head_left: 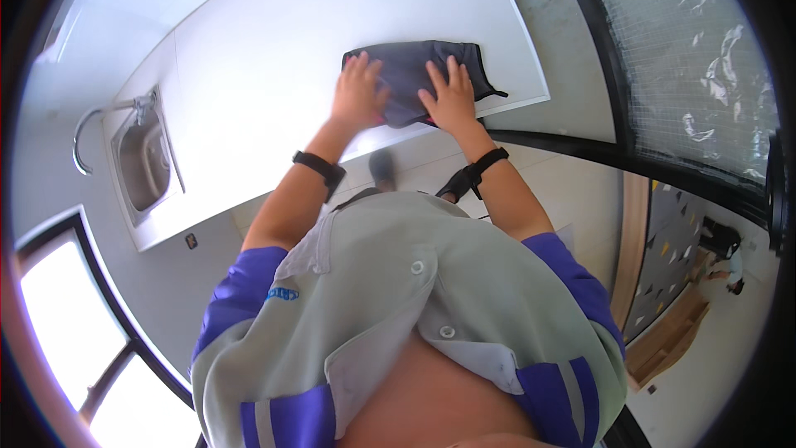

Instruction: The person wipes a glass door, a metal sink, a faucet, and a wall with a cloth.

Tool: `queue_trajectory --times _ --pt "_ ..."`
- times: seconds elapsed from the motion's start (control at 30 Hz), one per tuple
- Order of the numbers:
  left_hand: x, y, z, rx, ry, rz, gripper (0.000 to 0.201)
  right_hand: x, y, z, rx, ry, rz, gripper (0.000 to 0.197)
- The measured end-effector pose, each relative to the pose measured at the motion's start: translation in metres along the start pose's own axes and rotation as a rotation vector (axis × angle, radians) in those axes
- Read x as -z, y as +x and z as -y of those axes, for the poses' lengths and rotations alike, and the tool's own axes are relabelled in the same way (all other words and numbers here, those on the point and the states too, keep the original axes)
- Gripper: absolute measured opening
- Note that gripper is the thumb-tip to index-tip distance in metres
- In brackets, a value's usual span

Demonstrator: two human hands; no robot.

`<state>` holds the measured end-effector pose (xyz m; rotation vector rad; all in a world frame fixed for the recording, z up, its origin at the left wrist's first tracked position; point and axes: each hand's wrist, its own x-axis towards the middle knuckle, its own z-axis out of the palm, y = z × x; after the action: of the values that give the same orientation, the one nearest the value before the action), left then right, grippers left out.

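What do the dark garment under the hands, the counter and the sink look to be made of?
Dark garment: soft matte navy fabric, judging by its folds and a loose strap. Counter: smooth white slab with a slight sheen, laminate or stone; cannot tell which. Sink: likely stainless steel, grey and reflective.

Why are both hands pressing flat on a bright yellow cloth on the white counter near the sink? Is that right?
Not quite. The cloth is dark grey, not bright yellow, as the head view shows. The rest holds: the left hand and the right hand both lie flat on it, on the white counter, with the sink off to the left.
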<state>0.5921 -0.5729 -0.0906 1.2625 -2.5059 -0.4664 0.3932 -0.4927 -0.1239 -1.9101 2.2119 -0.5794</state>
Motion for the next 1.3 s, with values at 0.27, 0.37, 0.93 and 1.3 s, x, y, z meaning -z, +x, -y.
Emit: queue_trajectory --times 0.27,0.37,0.93,1.3 --pt "0.002 -0.079 0.078 0.037 0.062 0.22 0.064 -0.061 -0.038 0.102 0.211 -0.094 0.09 0.062" --pt "0.016 -0.083 0.078 0.097 0.223 0.296 0.066 -0.061 -0.036 0.096 0.241 0.088 0.05 0.06" --pt "-0.09 0.054 -0.072 -0.496 0.13 0.257 0.07 0.036 -0.014 -0.089 -0.359 0.285 -0.252 0.073" --pt "-0.073 0.056 -0.057 -0.34 0.17 0.34 0.07 0.012 0.04 -0.072 -0.342 -0.2 -0.117 0.067"
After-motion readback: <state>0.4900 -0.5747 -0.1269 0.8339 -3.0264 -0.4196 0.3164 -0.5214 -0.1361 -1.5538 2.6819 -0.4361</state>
